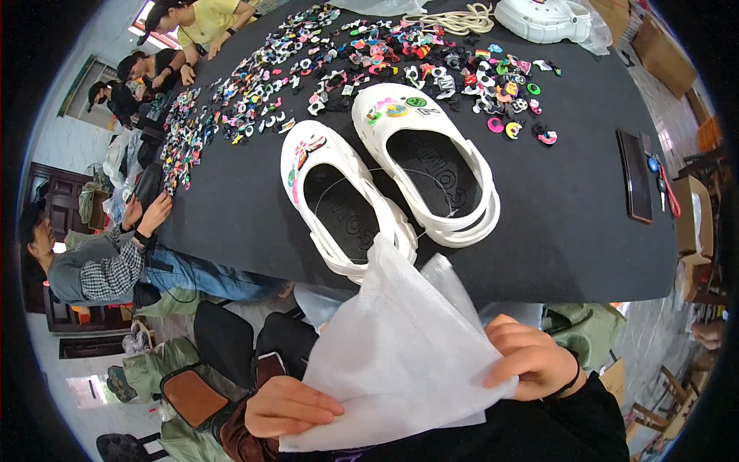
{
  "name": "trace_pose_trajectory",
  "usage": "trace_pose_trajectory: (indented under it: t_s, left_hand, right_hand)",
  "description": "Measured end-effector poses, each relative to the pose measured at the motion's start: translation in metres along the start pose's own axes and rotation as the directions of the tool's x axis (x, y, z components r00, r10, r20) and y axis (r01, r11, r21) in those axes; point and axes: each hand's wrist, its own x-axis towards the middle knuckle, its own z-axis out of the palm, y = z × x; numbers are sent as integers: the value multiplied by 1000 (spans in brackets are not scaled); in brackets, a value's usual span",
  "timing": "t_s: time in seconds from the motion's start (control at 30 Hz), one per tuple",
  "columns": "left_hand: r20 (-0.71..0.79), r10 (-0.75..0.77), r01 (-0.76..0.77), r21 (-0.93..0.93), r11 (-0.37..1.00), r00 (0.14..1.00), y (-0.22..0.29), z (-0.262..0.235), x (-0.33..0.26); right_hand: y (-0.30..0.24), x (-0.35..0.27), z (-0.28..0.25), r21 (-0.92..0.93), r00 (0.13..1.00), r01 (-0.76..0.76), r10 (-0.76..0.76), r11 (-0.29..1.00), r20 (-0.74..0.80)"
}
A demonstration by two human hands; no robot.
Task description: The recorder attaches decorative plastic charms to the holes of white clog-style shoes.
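Note:
Between my two hands hangs a thin white fabric bag [400, 346], its far corners rising over the table edge. My left hand [289, 408] is closed on the bag's left lower corner. On the right, my right hand [531, 362] pinches the opposite edge, thumb on top. Just beyond the bag lies a pair of white clogs, a left clog [377, 181] and a right clog [481, 177], with black insoles and colourful charms on the toes. A clear thread seems to link them. The bag's tip overlaps the left clog's heel.
Many small colourful shoe charms [354, 58] cover the far part of the black table [554, 223]. Another white clog [543, 19] and beige cord [462, 19] lie at the back. A dark phone [635, 175] and red-handled scissors [671, 196] are at right. Several people sit along the left.

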Motion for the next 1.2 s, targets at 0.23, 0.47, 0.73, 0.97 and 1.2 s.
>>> trace_pose_trajectory:
  t_s: [0.23, 0.47, 0.73, 0.97, 1.2]
  left_hand:
    - [-75, -593, 595, 7, 804, 802, -10, 24, 1]
    - [-268, -464, 521, 609, 598, 844, 23, 23, 30]
    - [-188, -439, 465, 544, 698, 879, -2, 51, 77]
    - [-176, -364, 402, 489, 774, 914, -31, 40, 52]
    - [-912, -202, 744, 148, 652, 358, -46, 70, -15]
  right_hand:
    - [-9, -24, 4, 533, 947, 60, 120, 844, -298]
    - [-9, -9, 9, 158, 939, -134, 177, 978, -296]
    - [-5, 35, 21, -63, 997, 72, -71, 995, 25]
    - [2, 70, 41, -244, 894, 448, -422, 860, 153]
    - [-10, 51, 21, -195, 965, 231, -250, 953, -76]
